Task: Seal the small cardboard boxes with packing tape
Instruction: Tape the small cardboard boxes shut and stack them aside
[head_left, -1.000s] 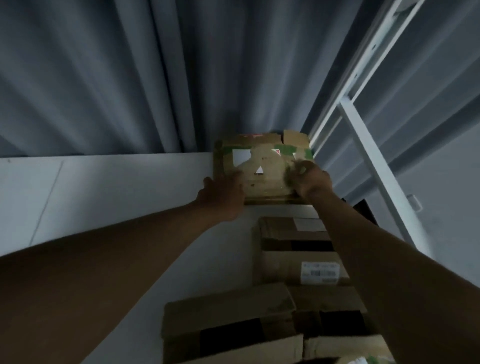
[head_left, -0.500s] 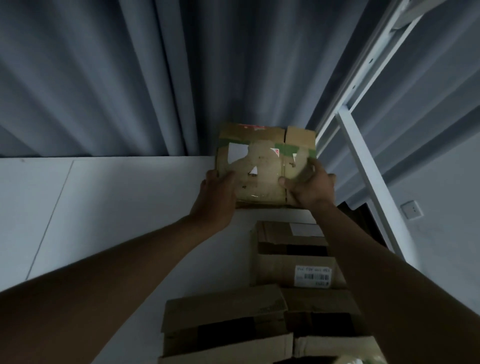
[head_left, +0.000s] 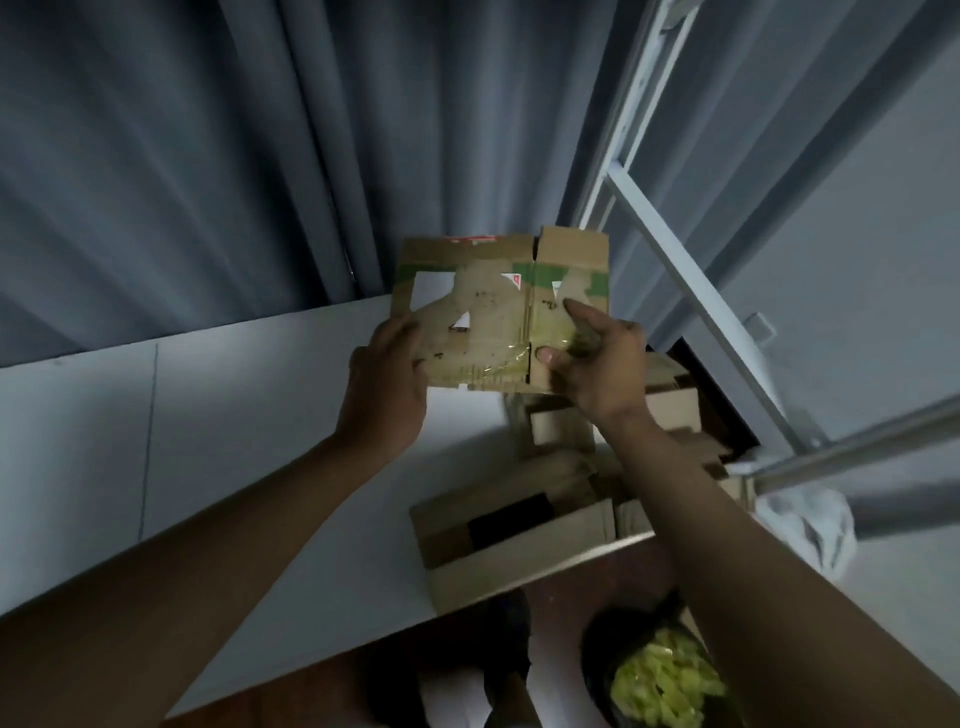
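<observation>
A flattened small cardboard box, brown with green bands and torn white label patches, is held up above the white table. My left hand grips its lower left edge. My right hand pinches its lower right part, thumb on the front face and forefinger stretched up along the cardboard. Yellowed clear tape crosses the box's lower half. No tape roll is in view.
Several open cardboard boxes lie on the table's right side below the held box. A white metal frame rises at the right. Grey curtains hang behind. A dark container of yellow-green scraps sits low on the floor.
Both hands have lifted the flattened box off the table's far edge and brought it nearer. The view has tilted down, showing the table's front edge and the floor.
</observation>
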